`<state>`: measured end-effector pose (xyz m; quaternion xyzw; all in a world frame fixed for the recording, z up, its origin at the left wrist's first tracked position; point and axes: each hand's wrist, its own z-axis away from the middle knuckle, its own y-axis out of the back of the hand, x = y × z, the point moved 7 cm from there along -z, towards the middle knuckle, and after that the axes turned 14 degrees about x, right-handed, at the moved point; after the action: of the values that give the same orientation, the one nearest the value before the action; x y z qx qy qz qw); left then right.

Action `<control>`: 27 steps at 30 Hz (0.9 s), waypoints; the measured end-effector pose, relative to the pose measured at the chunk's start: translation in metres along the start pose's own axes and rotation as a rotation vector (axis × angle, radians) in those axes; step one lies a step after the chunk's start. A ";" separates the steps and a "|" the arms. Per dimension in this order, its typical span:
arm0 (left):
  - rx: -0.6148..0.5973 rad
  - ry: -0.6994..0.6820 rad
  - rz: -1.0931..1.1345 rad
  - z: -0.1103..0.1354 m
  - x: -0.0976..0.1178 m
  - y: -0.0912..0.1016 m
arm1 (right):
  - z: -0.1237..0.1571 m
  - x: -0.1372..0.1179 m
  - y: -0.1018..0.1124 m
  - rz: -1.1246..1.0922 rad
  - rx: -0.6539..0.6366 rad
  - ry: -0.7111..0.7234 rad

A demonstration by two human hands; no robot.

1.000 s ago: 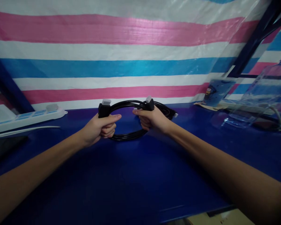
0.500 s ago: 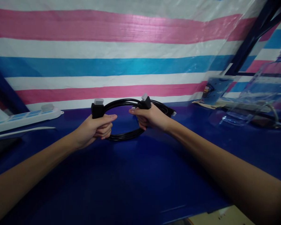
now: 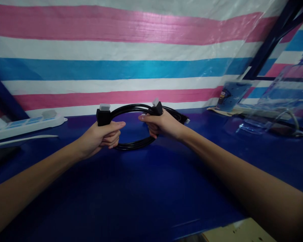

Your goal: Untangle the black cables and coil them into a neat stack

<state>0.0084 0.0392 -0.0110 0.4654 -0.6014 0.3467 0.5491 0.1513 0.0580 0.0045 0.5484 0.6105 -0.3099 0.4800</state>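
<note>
A coiled black HDMI cable (image 3: pixel 135 145) is held between my two hands above the blue table. My left hand (image 3: pixel 104 136) closes around the left side of the coil, and one black plug (image 3: pixel 104 117) with a clear cap sticks up above its thumb. On the opposite side my right hand (image 3: pixel 164 123) grips the coil, with the other capped plug (image 3: pixel 157 108) rising over the fist. Behind my right hand lies another black cable (image 3: pixel 175 116), partly hidden, with a pale-capped end pointing right.
A white power strip (image 3: pixel 27 127) and a white cord (image 3: pixel 25 140) lie at the left, near a dark flat object (image 3: pixel 2 156). At the right stand a blue picture pouch (image 3: pixel 233 95) and a clear plastic container (image 3: pixel 272 101). Striped sheeting (image 3: pixel 131 69) hangs behind the blue table (image 3: pixel 131 195).
Both hands keep their hold on the coiled cable. The left hand and its plug sit very slightly further left and higher in view; little else differs.
</note>
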 end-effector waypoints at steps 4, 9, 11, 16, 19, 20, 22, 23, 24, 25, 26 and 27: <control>-0.001 -0.001 0.000 -0.001 0.001 0.000 | 0.000 0.003 0.000 -0.022 -0.004 -0.035; -0.004 -0.002 0.000 -0.001 0.000 0.001 | -0.001 0.002 0.000 -0.009 -0.018 -0.012; -0.001 0.000 0.004 -0.001 -0.001 0.001 | 0.000 0.002 0.000 -0.002 -0.013 -0.010; 0.006 0.001 -0.001 -0.001 -0.001 0.002 | 0.000 0.002 0.000 0.014 -0.004 -0.014; -0.008 0.000 -0.005 -0.001 0.000 0.000 | 0.000 0.002 0.000 0.000 -0.010 -0.012; -0.010 0.001 -0.005 -0.001 0.000 0.000 | 0.000 0.002 0.000 -0.007 -0.012 -0.012; -0.009 0.000 -0.006 -0.002 0.000 0.000 | 0.000 0.001 -0.001 -0.018 -0.010 -0.017; -0.007 -0.001 -0.007 -0.002 0.000 0.000 | 0.000 0.001 -0.001 -0.020 -0.007 -0.021; -0.005 -0.003 -0.007 -0.002 0.000 0.000 | 0.000 0.001 -0.001 -0.020 -0.005 -0.025; -0.005 -0.003 -0.008 -0.003 0.000 0.000 | 0.000 0.002 -0.001 -0.018 -0.003 -0.027; -0.007 -0.002 -0.008 -0.003 0.000 0.000 | 0.000 0.001 -0.001 -0.016 -0.004 -0.027; -0.010 -0.001 -0.007 -0.003 0.000 -0.001 | 0.000 0.002 -0.001 -0.015 -0.007 -0.026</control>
<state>0.0098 0.0414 -0.0105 0.4646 -0.6018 0.3416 0.5525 0.1502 0.0587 0.0031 0.5380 0.6093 -0.3187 0.4875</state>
